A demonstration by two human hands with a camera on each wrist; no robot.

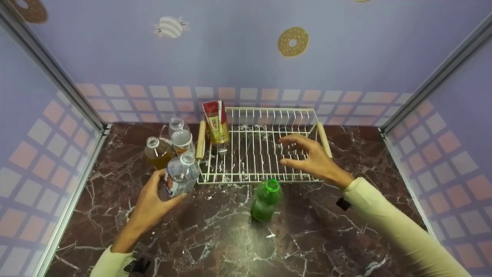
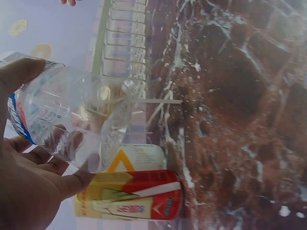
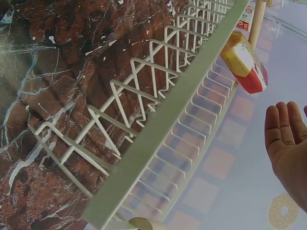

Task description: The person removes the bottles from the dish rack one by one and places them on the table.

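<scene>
My left hand [image 1: 153,200] grips a clear plastic bottle [image 1: 181,175], its uncapped mouth up, raised in front of the rack's left end. The left wrist view shows thumb and fingers around this bottle [image 2: 72,110]. A white wire dish rack [image 1: 265,179] with wooden handles stands by the back wall. In its left end a bottle with a red and yellow label [image 1: 216,121] leans upside down, neck towards the wires. Above the rack's right part, my right hand [image 1: 313,159] holds nothing, fingers spread from the thumb. An uncapped green bottle [image 1: 266,202] stands upright before the rack.
Left of the rack stand a clear bottle [image 1: 180,134] and a bottle with an amber tint [image 1: 158,152], both uncapped. Patterned panels enclose the dark marble-look counter [image 1: 215,238] at the back and both sides. White flecks lie on the counter.
</scene>
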